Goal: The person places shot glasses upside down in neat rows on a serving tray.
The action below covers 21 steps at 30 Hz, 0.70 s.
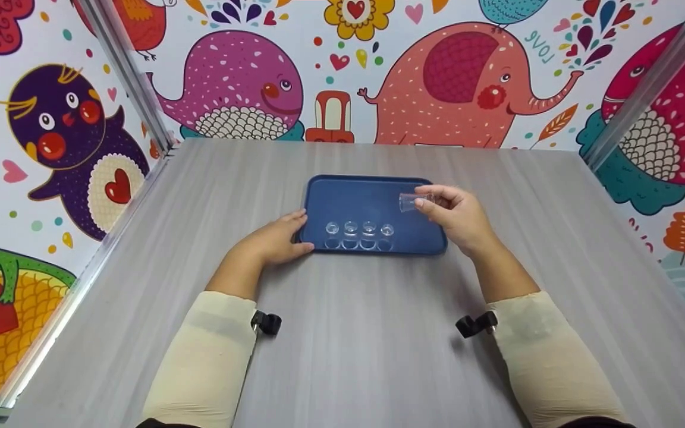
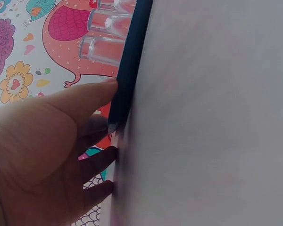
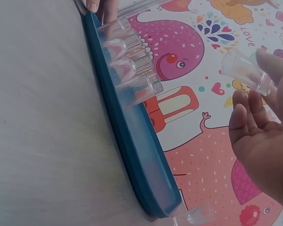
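Note:
A clear shot glass (image 1: 409,202) lies tipped sideways in my right hand (image 1: 464,219), pinched between thumb and fingers above the right part of a blue tray (image 1: 351,195). The right wrist view shows this held glass (image 3: 243,70) raised off the tray. Several similar clear glasses (image 1: 351,228) stand upside down in a row along the tray's near side, thick bases up. My left hand (image 1: 274,241) rests against the tray's left end, thumb at the near corner and fingers loosely extended along the edge. In the left wrist view its thumb (image 2: 96,92) touches the tray wall.
Another clear glass (image 3: 198,215) shows past the tray's right end in the right wrist view. The tray sits on a grey wood-grain table (image 1: 342,333). Printed cartoon walls (image 1: 241,83) and metal posts (image 1: 128,71) bound the table at the back and sides.

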Each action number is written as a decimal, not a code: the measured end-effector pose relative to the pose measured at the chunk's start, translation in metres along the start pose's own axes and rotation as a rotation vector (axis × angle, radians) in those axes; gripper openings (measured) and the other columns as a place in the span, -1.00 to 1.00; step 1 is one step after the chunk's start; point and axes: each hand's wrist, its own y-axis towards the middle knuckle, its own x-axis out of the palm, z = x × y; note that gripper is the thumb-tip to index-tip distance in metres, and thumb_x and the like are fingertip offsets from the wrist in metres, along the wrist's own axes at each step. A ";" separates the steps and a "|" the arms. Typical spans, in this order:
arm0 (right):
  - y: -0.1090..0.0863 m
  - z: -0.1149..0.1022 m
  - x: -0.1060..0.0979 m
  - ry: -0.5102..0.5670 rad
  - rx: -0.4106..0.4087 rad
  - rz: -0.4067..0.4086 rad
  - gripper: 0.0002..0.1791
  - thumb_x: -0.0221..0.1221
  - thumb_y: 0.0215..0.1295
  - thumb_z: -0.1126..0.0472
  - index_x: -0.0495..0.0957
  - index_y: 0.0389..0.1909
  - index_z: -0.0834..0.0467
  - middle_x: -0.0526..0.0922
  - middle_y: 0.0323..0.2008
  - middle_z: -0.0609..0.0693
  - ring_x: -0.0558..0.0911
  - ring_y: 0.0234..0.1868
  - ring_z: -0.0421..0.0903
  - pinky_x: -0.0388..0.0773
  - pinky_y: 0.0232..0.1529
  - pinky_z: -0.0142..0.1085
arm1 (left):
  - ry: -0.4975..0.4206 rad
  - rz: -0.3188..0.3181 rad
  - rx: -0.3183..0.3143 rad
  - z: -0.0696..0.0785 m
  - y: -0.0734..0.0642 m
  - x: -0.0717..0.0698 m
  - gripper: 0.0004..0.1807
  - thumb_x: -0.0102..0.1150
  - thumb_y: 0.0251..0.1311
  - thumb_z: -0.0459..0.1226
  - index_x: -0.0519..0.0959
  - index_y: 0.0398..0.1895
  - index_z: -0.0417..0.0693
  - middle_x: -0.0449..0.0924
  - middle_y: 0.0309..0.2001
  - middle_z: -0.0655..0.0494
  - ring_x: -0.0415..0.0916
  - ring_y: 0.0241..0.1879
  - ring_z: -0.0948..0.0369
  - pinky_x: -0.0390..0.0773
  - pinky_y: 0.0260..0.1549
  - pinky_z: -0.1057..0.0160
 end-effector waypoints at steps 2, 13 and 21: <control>0.000 0.001 0.001 0.009 -0.005 0.005 -0.61 0.46 0.38 0.06 0.76 0.15 0.12 0.58 -0.30 -0.05 0.53 -0.29 -0.16 0.57 -0.34 -0.49 | 0.002 0.001 0.001 0.000 0.000 0.000 -0.10 0.18 0.53 0.03 0.10 0.71 -0.23 -0.04 0.77 -0.03 -0.07 0.75 -0.09 -0.01 0.74 -0.12; 0.003 0.008 0.001 -0.049 0.087 -0.045 -0.55 0.49 0.32 0.20 0.70 0.22 0.09 0.72 -0.02 0.00 0.65 -0.09 -0.09 0.74 -0.13 -0.49 | -0.004 0.006 0.002 0.000 0.001 0.000 -0.10 0.19 0.52 0.02 0.11 0.70 -0.26 -0.03 0.77 -0.05 -0.06 0.75 -0.07 -0.01 0.75 -0.09; 0.005 0.013 0.004 -0.179 0.172 -0.115 -0.60 0.45 0.33 0.24 0.73 0.18 0.09 0.74 0.11 0.09 0.66 0.10 0.01 0.74 -0.02 -0.49 | -0.001 0.013 0.016 -0.001 0.001 0.001 -0.12 0.19 0.53 0.01 0.12 0.69 -0.29 -0.02 0.76 -0.09 -0.04 0.75 -0.11 0.00 0.74 -0.11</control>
